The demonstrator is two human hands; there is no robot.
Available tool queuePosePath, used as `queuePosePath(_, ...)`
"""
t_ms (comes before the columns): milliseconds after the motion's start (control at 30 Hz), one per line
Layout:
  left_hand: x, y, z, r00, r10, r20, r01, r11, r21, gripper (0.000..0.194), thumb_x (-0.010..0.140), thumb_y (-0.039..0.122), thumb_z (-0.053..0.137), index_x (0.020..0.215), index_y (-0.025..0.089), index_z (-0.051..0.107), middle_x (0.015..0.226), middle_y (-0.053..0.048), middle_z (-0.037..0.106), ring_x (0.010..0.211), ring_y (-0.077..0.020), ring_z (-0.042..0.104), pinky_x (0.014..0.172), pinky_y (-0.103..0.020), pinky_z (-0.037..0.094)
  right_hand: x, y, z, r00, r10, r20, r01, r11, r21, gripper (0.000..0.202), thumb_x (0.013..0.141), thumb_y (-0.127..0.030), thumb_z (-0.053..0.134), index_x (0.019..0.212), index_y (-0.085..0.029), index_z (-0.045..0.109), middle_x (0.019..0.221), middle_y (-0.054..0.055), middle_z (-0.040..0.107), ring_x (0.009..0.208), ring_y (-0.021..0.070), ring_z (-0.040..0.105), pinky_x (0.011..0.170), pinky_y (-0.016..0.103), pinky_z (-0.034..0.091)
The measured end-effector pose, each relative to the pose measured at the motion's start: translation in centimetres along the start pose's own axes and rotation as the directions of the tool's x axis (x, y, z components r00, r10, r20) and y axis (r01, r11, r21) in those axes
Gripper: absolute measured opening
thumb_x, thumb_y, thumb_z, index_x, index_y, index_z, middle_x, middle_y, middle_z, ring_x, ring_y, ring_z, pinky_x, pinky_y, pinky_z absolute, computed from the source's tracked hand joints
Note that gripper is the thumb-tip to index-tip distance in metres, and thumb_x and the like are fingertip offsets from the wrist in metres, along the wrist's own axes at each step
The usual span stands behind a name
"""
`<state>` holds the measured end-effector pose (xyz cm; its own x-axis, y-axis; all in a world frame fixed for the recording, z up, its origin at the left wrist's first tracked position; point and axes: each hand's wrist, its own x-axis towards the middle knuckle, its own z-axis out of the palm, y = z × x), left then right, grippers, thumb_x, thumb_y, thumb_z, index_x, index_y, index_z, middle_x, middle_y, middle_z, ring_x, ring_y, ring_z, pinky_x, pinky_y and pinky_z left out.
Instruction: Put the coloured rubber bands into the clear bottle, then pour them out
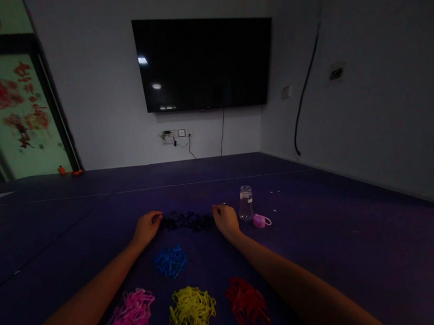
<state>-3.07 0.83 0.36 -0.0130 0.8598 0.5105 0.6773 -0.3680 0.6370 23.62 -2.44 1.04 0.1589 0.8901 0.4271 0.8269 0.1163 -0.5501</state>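
A loose heap of small black elastic bands lies spread between my two hands on the purple surface. My left hand is at the heap's left end, thumb and fingers closed together. At the right end, my right hand has its fingers curled in near the bands. Whatever either hand pinches is too dark and small to make out. Nearer to me are separate piles of blue bands, pink bands, yellow bands and red bands.
Right of my right hand stands a clear bottle without its lid. A pink lid with a loop handle lies beside it. Several tiny white bits are scattered farther right. A black television hangs on the wall ahead.
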Motion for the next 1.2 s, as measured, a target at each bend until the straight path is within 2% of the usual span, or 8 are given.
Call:
queuePosePath(133,-0.1,0.0,0.3,0.999,0.022,0.049,-0.024,0.998,0.054,0.021,0.07,0.027,0.057,0.085,0.021,0.071,0.09,-0.005,0.073,0.091,-0.0259,0.066,0.083,-0.033,0.048,0.2,0.3,0.2,1.0,0.006,-0.019,-0.006,0.999,0.05,0.032,0.091,-0.027,0.04,0.087,-0.016,0.07,0.086,0.009,0.071,0.082,0.0184,0.065,0.068,0.021,0.04)
queuePosePath(300,-0.1,-0.4,0.3,0.999,0.03,0.031,-0.034,0.992,0.119,0.022,0.073,0.024,0.051,0.08,0.018,0.071,0.086,-0.009,0.072,0.085,-0.0285,0.067,0.081,-0.036,0.048,0.4,0.8,0.7,1.0,-0.007,-0.019,0.009,0.991,0.132,0.031,0.09,-0.02,0.04,0.095,-0.016,0.07,0.094,0.01,0.071,0.091,0.0195,0.065,0.077,0.023,0.043)
queuePosePath(600,-0.6,0.9,1.1,0.977,0.164,0.133,-0.169,0.985,0.027,0.023,0.077,0.032,0.051,0.083,0.022,0.071,0.087,-0.003,0.074,0.08,-0.0215,0.067,0.075,-0.031,0.051,1.0,0.7,2.0,0.977,-0.21,0.022,0.191,0.922,0.337,0.029,0.087,-0.022,0.043,0.1,-0.022,0.07,0.105,0.002,0.07,0.098,0.0164,0.063,0.087,0.026,0.046)
queuePosePath(733,-0.6,1.3,1.1,0.978,0.18,0.101,-0.178,0.984,-0.025,0.024,0.077,0.034,0.051,0.085,0.021,0.07,0.094,-0.005,0.073,0.089,-0.0223,0.066,0.082,-0.033,0.05,1.4,1.6,1.9,0.991,-0.121,-0.055,0.132,0.93,0.344,0.036,0.085,-0.017,0.037,0.105,-0.017,0.068,0.106,0.006,0.069,0.1,0.017,0.063,0.09,0.028,0.046)
queuePosePath(867,-0.6,1.0,0.7,0.992,0.126,-0.014,-0.126,0.991,-0.043,0.024,0.078,0.033,0.049,0.083,0.02,0.068,0.094,-0.008,0.072,0.09,-0.0247,0.065,0.084,-0.037,0.048,1.5,2.6,1.8,0.995,0.013,-0.095,0.017,0.952,0.305,0.04,0.083,-0.016,0.034,0.107,-0.013,0.066,0.094,0.01,0.071,0.086,0.0189,0.066,0.079,0.029,0.05)
queuePosePath(967,-0.7,0.8,0.6,0.995,0.077,-0.057,-0.081,0.994,-0.076,0.024,0.078,0.035,0.048,0.077,0.019,0.065,0.079,-0.006,0.071,0.077,-0.0241,0.067,0.074,-0.036,0.051,1.3,2.6,1.7,0.996,0.041,-0.078,-0.019,0.963,0.27,0.039,0.082,-0.016,0.036,0.105,-0.016,0.067,0.085,0.006,0.071,0.077,0.0168,0.067,0.071,0.025,0.051)
queuePosePath(1100,-1.0,0.9,0.9,0.999,0.043,-0.001,-0.042,0.983,-0.179,0.027,0.079,0.04,0.047,0.079,0.018,0.062,0.053,0.001,0.06,0.043,-0.0174,0.059,0.045,-0.028,0.048,1.1,2.0,1.5,1.0,-0.007,-0.011,0.01,0.978,0.211,0.032,0.079,-0.017,0.043,0.095,-0.018,0.071,0.082,0.005,0.072,0.074,0.0165,0.067,0.067,0.022,0.049)
queuePosePath(1200,-1.1,1.2,1.2,0.997,0.051,0.055,-0.033,0.96,-0.278,0.034,0.081,0.045,0.045,0.088,0.016,0.06,0.056,0.001,0.059,0.042,-0.0166,0.061,0.04,-0.026,0.047,1.2,1.9,0.9,0.997,-0.048,0.056,0.038,0.987,0.156,0.023,0.074,-0.017,0.052,0.079,-0.018,0.074,0.076,0.005,0.072,0.073,0.0183,0.067,0.065,0.022,0.048)
